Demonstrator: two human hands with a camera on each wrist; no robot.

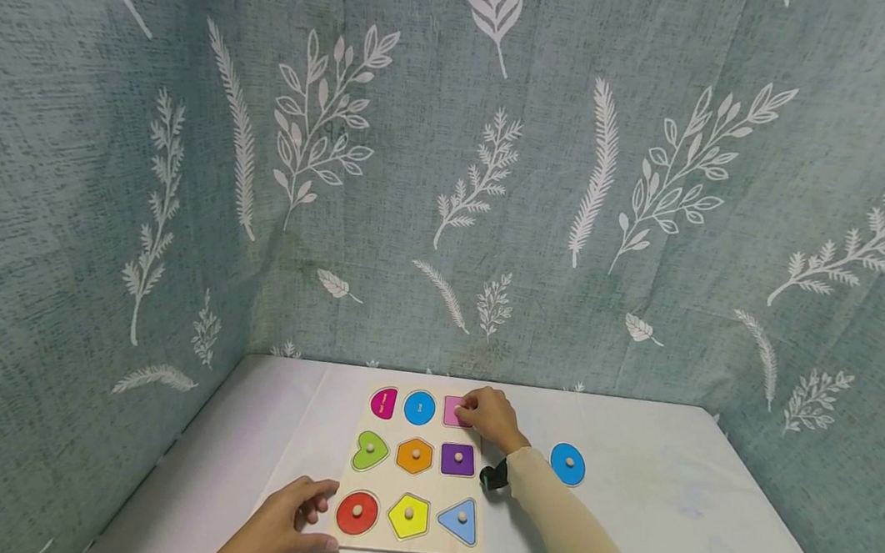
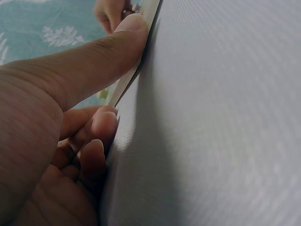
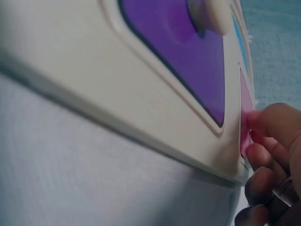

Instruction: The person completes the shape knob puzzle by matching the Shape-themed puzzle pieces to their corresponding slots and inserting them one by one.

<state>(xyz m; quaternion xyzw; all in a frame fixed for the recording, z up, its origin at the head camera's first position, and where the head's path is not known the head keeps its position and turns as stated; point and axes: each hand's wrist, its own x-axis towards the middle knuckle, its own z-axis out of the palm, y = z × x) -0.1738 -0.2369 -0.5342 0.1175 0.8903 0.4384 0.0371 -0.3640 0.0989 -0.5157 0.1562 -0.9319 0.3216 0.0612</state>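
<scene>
A wooden peg puzzle board (image 1: pixel 389 480) lies on the table with several coloured shapes. At its far right corner, my right hand (image 1: pixel 495 417) pinches the knob of the pink piece (image 1: pixel 451 411) between thumb and forefinger. That piece sits at its place in the board, partly covered by fingers; the right wrist view shows the fingertips at the pink surface (image 3: pixel 244 106). My left hand (image 1: pixel 278 523) rests against the board's left edge near the red circle (image 1: pixel 356 513). In the left wrist view, its thumb (image 2: pixel 108 52) touches the board's edge, with the other fingers loosely bent.
A blue knobbed piece (image 1: pixel 567 464) lies on the white-covered table (image 1: pixel 649 483), right of my right forearm. Blue (image 1: pixel 419 407) and magenta (image 1: pixel 384 403) recesses with printed words are in the board's far row. A small black device (image 1: pixel 494 476) is at my right wrist. Leaf-patterned cloth (image 1: pixel 408 186) hangs behind.
</scene>
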